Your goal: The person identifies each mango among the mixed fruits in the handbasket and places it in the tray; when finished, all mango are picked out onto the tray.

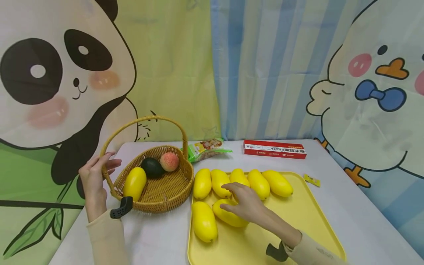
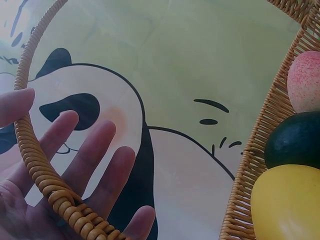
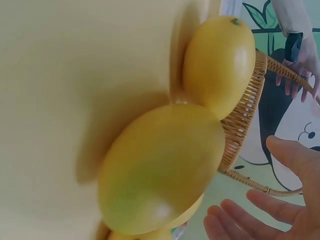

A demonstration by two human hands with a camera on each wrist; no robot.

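Note:
My left hand (image 1: 96,176) is at the side of a wicker basket's arched handle (image 1: 150,118). In the left wrist view the handle crosses the palm, the thumb touches it, and the other fingers are extended. Inside the basket (image 1: 165,200) lie a yellow mango-like fruit (image 1: 135,183), a dark green avocado-like fruit (image 1: 152,167) and a pink peach (image 1: 169,162). My right hand (image 1: 248,202), fingers spread and holding nothing, is over a mango-like fruit (image 3: 162,170) lying slantwise on a yellow tray (image 1: 298,213). Beside that fruit lies another mango-like fruit (image 1: 204,222).
Several more mango-like fruits (image 1: 277,183) form a row along the tray's far edge. Behind are a green snack bag (image 1: 207,149) and a red pasta box (image 1: 275,149). A small yellow packet (image 1: 311,180) lies right of the tray. Printed curtains (image 1: 265,73) hang behind the white table (image 1: 155,235).

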